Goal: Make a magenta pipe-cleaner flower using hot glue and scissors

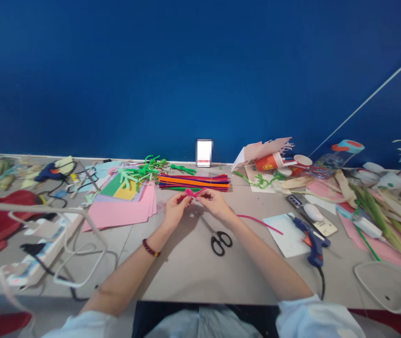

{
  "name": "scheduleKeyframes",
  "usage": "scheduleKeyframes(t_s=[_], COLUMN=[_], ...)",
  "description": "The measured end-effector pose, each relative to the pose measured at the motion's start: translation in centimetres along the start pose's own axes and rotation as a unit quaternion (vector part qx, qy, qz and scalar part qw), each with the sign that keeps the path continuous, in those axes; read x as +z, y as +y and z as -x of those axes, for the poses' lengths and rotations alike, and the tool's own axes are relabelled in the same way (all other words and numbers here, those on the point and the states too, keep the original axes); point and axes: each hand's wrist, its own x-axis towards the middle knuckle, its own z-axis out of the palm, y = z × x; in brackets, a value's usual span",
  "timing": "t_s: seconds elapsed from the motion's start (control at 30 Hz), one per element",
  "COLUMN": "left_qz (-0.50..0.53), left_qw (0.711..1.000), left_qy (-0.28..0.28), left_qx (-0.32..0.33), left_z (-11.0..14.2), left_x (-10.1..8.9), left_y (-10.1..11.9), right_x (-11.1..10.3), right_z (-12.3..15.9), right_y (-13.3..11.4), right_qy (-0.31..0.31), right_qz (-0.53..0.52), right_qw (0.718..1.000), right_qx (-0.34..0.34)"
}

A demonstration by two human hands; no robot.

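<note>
Between my two hands, over the middle of the table, is a pink pipe cleaner [189,192], curled at its left part. My left hand [177,206] pinches it with thumb and fingertips. Close beside it, my right hand [214,203] grips the same pipe cleaner. Just behind the hands lies a bundle of coloured pipe cleaners [196,181], orange, red, purple and green. Black-handled scissors [221,243] rest on the table below my right hand, blades toward the hands. Another pink pipe cleaner [261,222] lies by my right forearm, partly hidden.
Pink paper sheets [119,216] and green twisted pipe cleaners [151,166] lie left. A white power strip [41,256] with cables stands further left. Right are a blue glue gun [311,239], a phone [294,202], paper cups [270,162] and dry husks [379,211]. A blue wall [186,70] rises behind.
</note>
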Motion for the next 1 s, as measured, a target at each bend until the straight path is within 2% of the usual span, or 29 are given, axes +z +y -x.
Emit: scheduleKeyframes(t_s=[0.17, 0.3, 0.37, 0.43, 0.5, 0.73, 0.83, 1.0], left_qz=[0.017, 0.107, 0.121, 0.092, 0.059, -0.068, -0.100, -0.093], left_qw=[0.999, 0.985, 0.983, 0.993, 0.997, 0.991, 0.987, 0.987], left_qy=[-0.045, -0.120, -0.107, -0.060, -0.044, -0.057, -0.052, -0.038], left_qx=[-0.010, -0.070, -0.091, -0.049, 0.003, 0.097, 0.118, 0.125], left_z=[-0.2, -0.8, -1.0, -1.1, -1.0, -0.5, -0.6, -0.8], left_x=[-0.4, -1.0, -1.1, -0.9, -0.8, -1.3, -1.5, -1.3], left_y=[0.6, 0.6, 0.5, 0.5, 0.5, 0.7, 0.5, 0.3], right_x=[0.1, 0.1, 0.1, 0.1, 0.1, 0.3, 0.3, 0.3], right_z=[0.0, 0.0, 0.0, 0.1, 0.3, 0.6, 0.5, 0.5], right_y=[-0.4, -0.7, -0.8, -1.0, -1.1, -1.2, -1.1, -1.0], right_qy=[-0.002, 0.012, 0.017, 0.014, 0.009, -0.005, -0.008, -0.006], right_qz=[-0.097, -0.141, -0.146, -0.142, -0.126, -0.077, -0.055, -0.036], right_qw=[0.991, 0.984, 0.983, 0.983, 0.985, 0.992, 0.994, 0.997], right_qx=[0.090, 0.105, 0.110, 0.116, 0.117, 0.104, 0.095, 0.071])
